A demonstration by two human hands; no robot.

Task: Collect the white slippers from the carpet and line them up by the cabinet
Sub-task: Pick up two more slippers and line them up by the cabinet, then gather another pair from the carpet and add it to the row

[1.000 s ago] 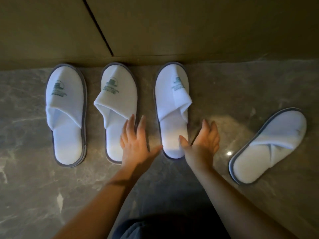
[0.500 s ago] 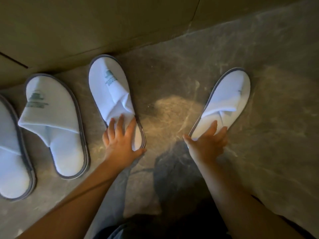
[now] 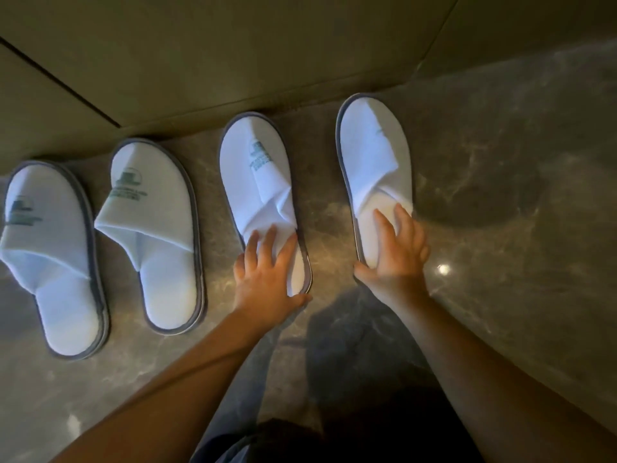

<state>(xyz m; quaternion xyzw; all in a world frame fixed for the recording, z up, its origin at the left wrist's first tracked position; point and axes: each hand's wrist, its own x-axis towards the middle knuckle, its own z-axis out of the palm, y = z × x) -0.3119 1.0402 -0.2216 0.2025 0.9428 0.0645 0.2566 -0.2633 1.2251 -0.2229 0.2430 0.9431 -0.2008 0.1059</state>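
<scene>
Several white slippers with grey soles lie in a row on the marble floor, toes toward the cabinet [image 3: 200, 55]. The far-left slipper [image 3: 50, 262] and the second slipper [image 3: 157, 208] lie untouched. My left hand [image 3: 267, 279] rests on the heel of the third slipper [image 3: 257, 182], fingers spread on top and thumb around the heel end. My right hand [image 3: 397, 259] holds the heel of the rightmost slipper [image 3: 374, 152], thumb against its left edge and fingers on the insole. That slipper's toe almost touches the cabinet base.
The cabinet front runs across the top of the view, with a dark seam [image 3: 60, 81] between its panels. Bare marble floor [image 3: 517, 212] stretches to the right of the row. A bright light reflection [image 3: 443, 269] shows just right of my right hand.
My right hand has turned the rightmost slipper from a slant to parallel with the others and pushed it up to the cabinet. My left hand stays on the third slipper's heel.
</scene>
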